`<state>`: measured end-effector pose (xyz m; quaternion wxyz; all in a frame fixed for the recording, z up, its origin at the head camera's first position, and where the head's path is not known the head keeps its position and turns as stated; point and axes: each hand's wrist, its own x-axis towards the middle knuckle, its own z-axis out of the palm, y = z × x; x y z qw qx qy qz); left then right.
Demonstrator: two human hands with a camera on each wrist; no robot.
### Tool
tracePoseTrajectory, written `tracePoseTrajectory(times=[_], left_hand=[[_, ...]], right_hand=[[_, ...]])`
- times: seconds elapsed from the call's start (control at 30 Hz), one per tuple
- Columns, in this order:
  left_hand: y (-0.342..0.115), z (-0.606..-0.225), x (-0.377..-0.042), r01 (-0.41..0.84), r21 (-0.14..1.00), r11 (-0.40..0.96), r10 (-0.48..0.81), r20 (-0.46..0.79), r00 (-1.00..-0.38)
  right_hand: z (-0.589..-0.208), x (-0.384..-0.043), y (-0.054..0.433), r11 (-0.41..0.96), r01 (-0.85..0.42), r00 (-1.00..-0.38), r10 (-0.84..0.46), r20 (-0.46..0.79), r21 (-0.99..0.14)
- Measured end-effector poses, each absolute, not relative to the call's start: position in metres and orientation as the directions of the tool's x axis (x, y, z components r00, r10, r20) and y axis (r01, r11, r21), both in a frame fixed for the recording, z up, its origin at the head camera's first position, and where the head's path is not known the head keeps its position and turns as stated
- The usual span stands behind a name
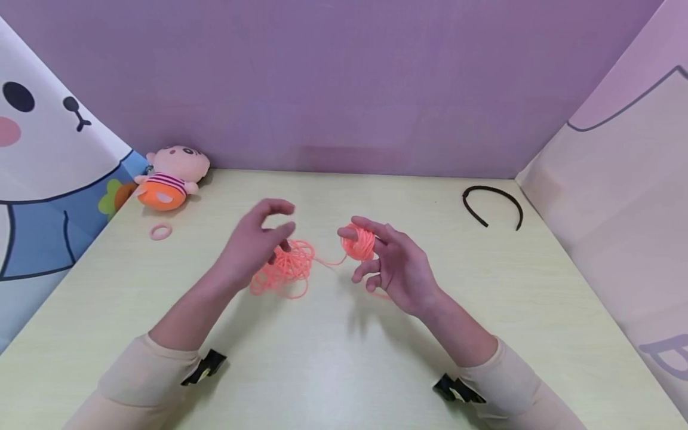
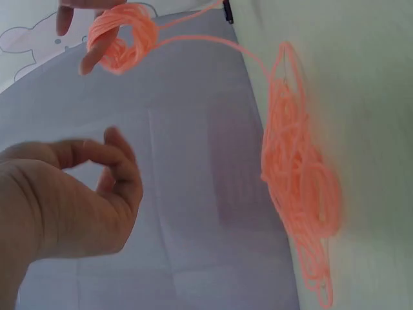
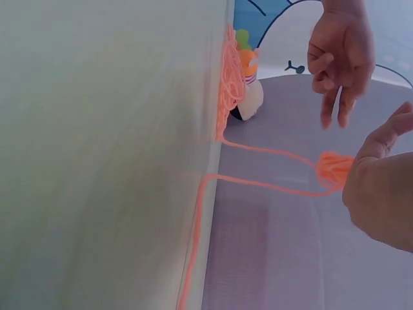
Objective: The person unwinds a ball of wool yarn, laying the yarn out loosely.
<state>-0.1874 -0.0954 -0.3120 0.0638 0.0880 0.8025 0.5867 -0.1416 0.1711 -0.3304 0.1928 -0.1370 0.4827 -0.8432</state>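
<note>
A small wound coil of coral-orange yarn (image 1: 361, 243) sits around my right hand's (image 1: 403, 269) fingers, above the table. One fingertip pokes out through its middle, and the lower fingers are bent beside it. The left wrist view shows the coil (image 2: 139, 32) as a ring with a finger through it. My left hand (image 1: 258, 242) hovers to the left, fingers loosely curved and holding nothing. Behind and below it lies a loose tangle of the same yarn (image 1: 287, 269), partly hidden by that hand. A strand links tangle and coil; another runs from the coil down to the table.
At the back left lies a plush doll (image 1: 169, 179) in orange, with a pink ring (image 1: 160, 232) in front of it. A black, open-ended curved band (image 1: 494, 190) lies at the back right. Fabric panels (image 1: 344, 89) enclose the table at the back and both sides.
</note>
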Motion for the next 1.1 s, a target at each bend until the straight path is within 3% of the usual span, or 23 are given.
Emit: tracePoseTrajectory(times=[0.2, 0.57, 0.7, 0.9, 1.1], left_hand=[[-0.083, -0.328, -0.181, 0.071, 0.910, 0.408, 0.447, -0.131, -0.885], [-0.065, -0.343, -0.169, 0.157, 0.878, 0.452, 0.597, -0.167, -0.785], [-0.065, -0.339, -0.170, 0.163, 0.873, 0.460, 0.567, -0.147, -0.811], [-0.070, -0.333, -0.175, 0.110, 0.889, 0.445, 0.424, -0.100, -0.900], [-0.078, -0.323, -0.179, 0.072, 0.912, 0.405, 0.309, -0.063, -0.949]], right_hand=[[-0.332, -0.141, 0.173, -0.489, 0.214, -0.837, -0.538, 0.099, -0.845], [-0.332, -0.139, 0.172, -0.471, 0.229, -0.767, -0.627, 0.140, -0.852], [-0.332, -0.139, 0.172, -0.461, 0.234, -0.765, -0.630, 0.130, -0.856], [-0.331, -0.140, 0.172, -0.446, 0.244, -0.764, -0.636, 0.113, -0.861], [-0.329, -0.141, 0.173, -0.394, 0.245, -0.756, -0.649, 0.080, -0.886]])
